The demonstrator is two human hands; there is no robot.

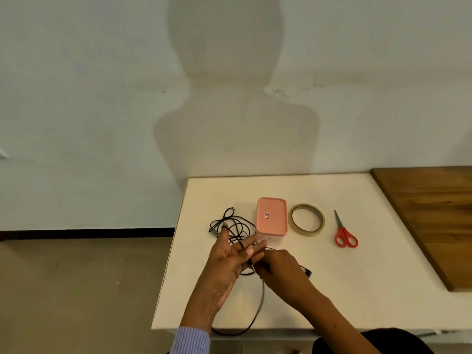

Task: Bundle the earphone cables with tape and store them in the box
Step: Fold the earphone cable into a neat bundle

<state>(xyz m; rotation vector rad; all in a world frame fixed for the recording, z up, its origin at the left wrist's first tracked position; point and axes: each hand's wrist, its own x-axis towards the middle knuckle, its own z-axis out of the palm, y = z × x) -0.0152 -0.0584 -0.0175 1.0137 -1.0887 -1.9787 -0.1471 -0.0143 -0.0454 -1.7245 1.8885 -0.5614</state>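
Left hand (227, 261) fingers spread, right hand (278, 268) pinching earphone cable (238, 227), loop overhanging table (357, 290) edge

Even light, soft wall (76, 85) shadow, slight blur

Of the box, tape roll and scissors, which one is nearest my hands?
The pink box, just beyond the left hand's fingers; tape roll and scissors lie farther right.

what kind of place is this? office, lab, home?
Hard to say; likely a bare workroom or recording setup, not a furnished home. A small white table stands against a plain white wall, a wooden top beside it, with only tape, scissors and box laid out.
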